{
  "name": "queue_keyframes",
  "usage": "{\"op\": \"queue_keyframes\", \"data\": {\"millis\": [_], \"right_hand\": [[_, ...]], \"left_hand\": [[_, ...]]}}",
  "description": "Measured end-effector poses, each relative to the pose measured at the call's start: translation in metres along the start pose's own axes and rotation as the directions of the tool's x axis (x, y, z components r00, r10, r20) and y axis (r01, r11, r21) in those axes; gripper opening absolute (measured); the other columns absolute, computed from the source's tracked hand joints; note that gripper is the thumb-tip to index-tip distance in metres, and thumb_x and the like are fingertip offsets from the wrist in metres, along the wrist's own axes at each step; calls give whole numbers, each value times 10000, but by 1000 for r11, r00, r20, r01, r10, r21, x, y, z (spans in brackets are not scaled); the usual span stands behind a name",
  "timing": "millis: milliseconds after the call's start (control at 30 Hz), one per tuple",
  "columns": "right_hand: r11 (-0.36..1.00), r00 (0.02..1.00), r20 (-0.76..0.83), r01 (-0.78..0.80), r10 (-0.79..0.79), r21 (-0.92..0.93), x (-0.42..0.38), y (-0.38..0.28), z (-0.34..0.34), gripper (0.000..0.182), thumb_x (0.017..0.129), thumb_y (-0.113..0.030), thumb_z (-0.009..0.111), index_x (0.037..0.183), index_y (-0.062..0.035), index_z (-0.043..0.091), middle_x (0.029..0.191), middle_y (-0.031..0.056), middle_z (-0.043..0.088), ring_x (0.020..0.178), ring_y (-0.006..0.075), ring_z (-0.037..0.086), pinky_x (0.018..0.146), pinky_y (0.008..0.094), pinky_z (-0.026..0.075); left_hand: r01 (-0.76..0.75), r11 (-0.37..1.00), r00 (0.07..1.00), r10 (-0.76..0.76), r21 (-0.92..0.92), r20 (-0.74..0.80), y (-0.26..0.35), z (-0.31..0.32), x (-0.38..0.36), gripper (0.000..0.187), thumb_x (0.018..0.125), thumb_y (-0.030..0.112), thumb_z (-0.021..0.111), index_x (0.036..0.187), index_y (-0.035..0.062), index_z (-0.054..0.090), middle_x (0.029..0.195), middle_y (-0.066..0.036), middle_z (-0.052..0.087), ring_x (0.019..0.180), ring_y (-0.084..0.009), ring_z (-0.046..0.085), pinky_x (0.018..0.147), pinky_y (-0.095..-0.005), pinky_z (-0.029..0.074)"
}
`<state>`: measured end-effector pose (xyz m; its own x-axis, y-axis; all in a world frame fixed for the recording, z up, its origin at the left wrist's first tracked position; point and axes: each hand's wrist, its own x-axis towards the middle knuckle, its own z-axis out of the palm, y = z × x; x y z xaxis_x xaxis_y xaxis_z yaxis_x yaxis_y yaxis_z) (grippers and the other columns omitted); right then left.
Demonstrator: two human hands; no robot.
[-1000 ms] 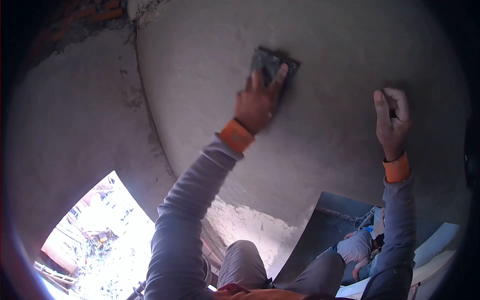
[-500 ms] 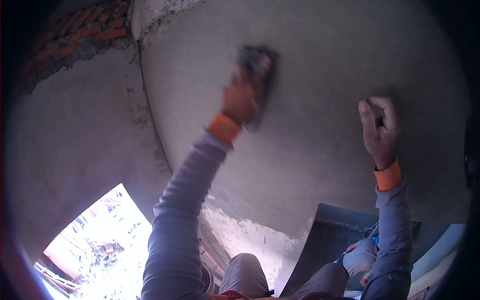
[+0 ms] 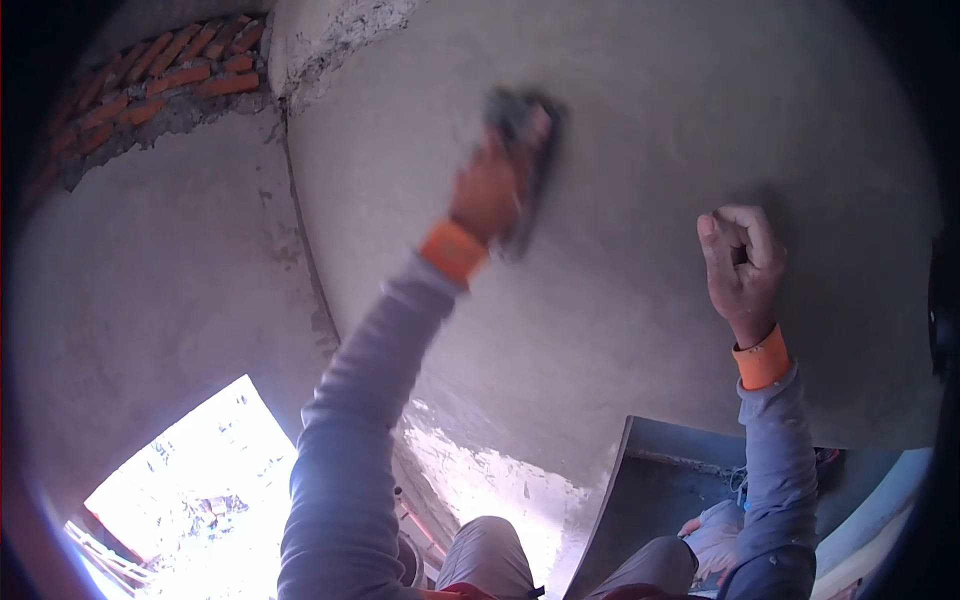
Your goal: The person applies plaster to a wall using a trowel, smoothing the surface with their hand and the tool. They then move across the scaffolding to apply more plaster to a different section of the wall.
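My left hand [image 3: 487, 192] is closed round a dark, flat plastering float [image 3: 541, 165], which lies against the grey plastered wall [image 3: 620, 290]. Motion blurs both the hand and the float. Further right, my right hand [image 3: 742, 260] is curled in a loose fist at the same wall, its thumb up beside the bent fingers. A small dark gap shows inside the curl, and I see nothing held there. Each wrist has an orange cuff below it.
Bare bricks [image 3: 165, 75] show above the left wall. A bright opening [image 3: 215, 480] lies at lower left. Down at lower right, another person [image 3: 718, 535] is partly visible beyond a dark panel edge [image 3: 605, 490]. My knees [image 3: 487, 560] are at the bottom.
The float and my left hand have shifted only slightly in view. My right hand appears a little lower and further left. The whole view has tilted slightly.
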<state>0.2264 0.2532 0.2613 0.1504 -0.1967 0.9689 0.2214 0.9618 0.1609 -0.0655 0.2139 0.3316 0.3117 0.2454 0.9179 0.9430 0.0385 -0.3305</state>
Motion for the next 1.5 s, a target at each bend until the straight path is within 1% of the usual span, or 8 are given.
{"op": "queue_keyframes", "data": {"millis": [167,400,600,667,933,1100,1267,1500], "right_hand": [[997,999,48,-10,14,-73,2,-2,-2,171,835,-175,703,798,-56,586,487,-37,311,429,56,282,421,241,224],[999,1000,25,-7,8,-47,1,-6,-5,175,820,-178,714,791,-58,589,482,-31,336,426,70,302,425,254,245],[997,1000,27,12,-10,-70,3,-4,-4,164,812,-161,715,792,-60,588,480,-31,335,419,72,299,424,249,245],[996,999,37,1,2,-85,4,-3,-3,164,811,-158,716,793,-60,586,479,-31,333,415,72,296,425,249,247],[997,999,19,41,-40,-66,0,-1,-3,167,805,-175,723,792,-81,585,455,-32,326,395,86,309,430,257,270],[992,998,59,38,-31,-120,3,-1,-5,173,804,-183,722,784,-86,580,440,-37,312,386,91,304,437,262,277],[992,996,65,66,-59,-109,3,-2,-5,170,806,-182,717,776,-91,577,436,-39,301,381,92,301,442,264,279],[989,998,51,53,-46,-138,3,-3,-1,171,805,-179,717,771,-88,576,438,-39,301,385,90,302,439,262,274]], "left_hand": [[188,982,979,-186,20,-81,-86,-17,152,376,929,253,437,1234,60,540,1096,-224,617,975,-393,602,817,-455,494],[-141,988,990,142,-56,3,56,2,-37,713,841,127,471,1469,316,192,1319,-385,344,830,-467,624,751,-536,526],[14,998,990,-6,59,-141,-76,-9,129,557,892,221,416,1424,345,308,1264,-284,463,837,-473,610,746,-516,523],[95,995,983,-89,31,-158,-116,5,180,394,920,288,437,1218,56,549,1071,-229,629,978,-396,602,817,-460,493],[-196,981,979,195,-8,-53,17,-14,43,627,861,222,471,1445,333,274,1270,-393,382,863,-482,616,808,-526,510],[277,961,956,-274,-18,102,-55,-24,207,455,913,352,457,1277,85,517,1238,-219,554,1163,-390,507,954,-492,413],[0,998,996,-5,-57,-92,1,-17,87,507,907,286,381,1413,267,355,1261,-274,499,994,-497,557,903,-523,454],[303,953,952,-303,-12,-30,-125,-23,160,560,877,296,414,1428,296,314,1285,-313,446,1016,-468,569,877,-514,478]]}}
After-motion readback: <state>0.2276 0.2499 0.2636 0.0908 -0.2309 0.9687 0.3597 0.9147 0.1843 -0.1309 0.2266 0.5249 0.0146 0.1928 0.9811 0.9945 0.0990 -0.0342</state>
